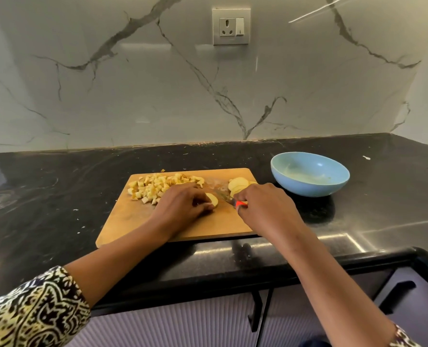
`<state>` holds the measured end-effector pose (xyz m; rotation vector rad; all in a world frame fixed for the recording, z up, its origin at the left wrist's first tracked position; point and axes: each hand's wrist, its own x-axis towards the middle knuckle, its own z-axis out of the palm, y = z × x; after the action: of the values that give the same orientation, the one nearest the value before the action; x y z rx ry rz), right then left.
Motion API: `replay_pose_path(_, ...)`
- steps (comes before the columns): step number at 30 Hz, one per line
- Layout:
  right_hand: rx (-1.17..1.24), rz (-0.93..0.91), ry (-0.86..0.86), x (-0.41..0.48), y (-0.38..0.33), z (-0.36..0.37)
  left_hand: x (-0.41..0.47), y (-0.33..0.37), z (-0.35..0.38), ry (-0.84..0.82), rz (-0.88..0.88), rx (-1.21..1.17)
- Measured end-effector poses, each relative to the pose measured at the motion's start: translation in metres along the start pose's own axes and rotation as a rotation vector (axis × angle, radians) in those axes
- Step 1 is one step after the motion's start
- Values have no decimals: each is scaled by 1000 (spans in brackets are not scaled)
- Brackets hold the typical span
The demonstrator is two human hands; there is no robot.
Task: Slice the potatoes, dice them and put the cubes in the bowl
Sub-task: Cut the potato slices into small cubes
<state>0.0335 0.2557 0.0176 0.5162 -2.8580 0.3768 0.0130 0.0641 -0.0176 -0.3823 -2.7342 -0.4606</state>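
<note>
A wooden cutting board (132,221) lies on the black counter. A heap of diced potato cubes (157,186) covers its far left part. Round potato slices (238,185) are stacked at its far right. My left hand (182,206) pinches a potato piece (212,198) down on the board's middle. My right hand (265,206) grips a knife by its red handle (240,204), and the blade (223,195) points away to the left, just right of that piece. A light blue bowl (310,175) stands right of the board, with no cubes visible inside.
The black counter (45,196) runs to a marble wall with a power socket (231,26). Its front edge (233,281) is just below the board, with cabinet doors and dark handles (258,309) underneath. Small scraps dot the counter on the left.
</note>
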Motion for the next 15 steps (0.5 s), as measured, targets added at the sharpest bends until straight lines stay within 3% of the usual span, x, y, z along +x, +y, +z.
replay_pose_path(2,2,-8,4,2,-2,2,-3,-6,-4,25,-7,-47)
replay_pose_path(10,-42,-44,-23,11,-8,7,-3,-14,-4,-114,136,151)
replay_pose_path(15,-71,-126,-90,23,-14,2,0,-21,-17,-264,183,78)
